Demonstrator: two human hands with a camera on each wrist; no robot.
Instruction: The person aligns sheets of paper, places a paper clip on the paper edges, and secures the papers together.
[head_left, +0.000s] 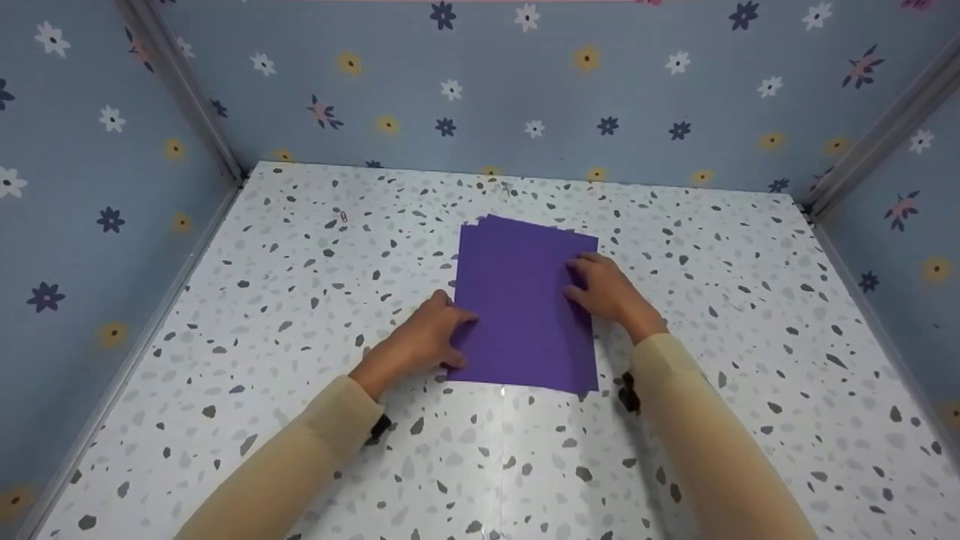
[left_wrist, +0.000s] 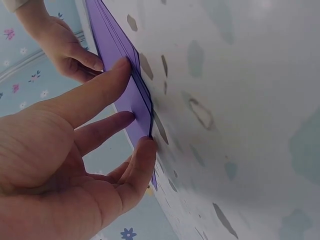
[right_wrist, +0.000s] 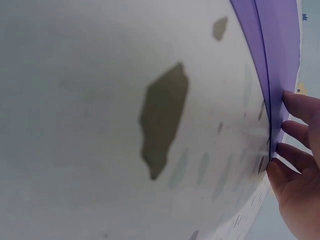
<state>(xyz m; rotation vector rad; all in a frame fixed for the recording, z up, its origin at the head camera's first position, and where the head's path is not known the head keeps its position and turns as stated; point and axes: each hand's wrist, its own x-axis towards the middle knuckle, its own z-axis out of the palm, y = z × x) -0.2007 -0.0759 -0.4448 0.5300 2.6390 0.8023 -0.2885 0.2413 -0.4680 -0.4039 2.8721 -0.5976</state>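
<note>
A person's left hand [head_left: 424, 334] and right hand [head_left: 606, 291], fingers loosely extended, not gripping, touch opposite sides of unevenly stacked purple sheets [head_left: 525, 307] on a speckled table [head_left: 300, 315], apparently to steady them.

So the paper stack [head_left: 521, 307] lies around the middle of the desk [head_left: 750, 420], with the left hand [head_left: 420, 335] at its left edge, toward the near end, and the right hand [head_left: 604, 289] at the right edge, further back. Some tiny clip-looking thing [head_left: 343, 217] sits back left, well apart. Back wall [head_left: 510, 90] behind, left wall [head_left: 75, 255] and right wall [head_left: 907, 255] alongside.
</note>
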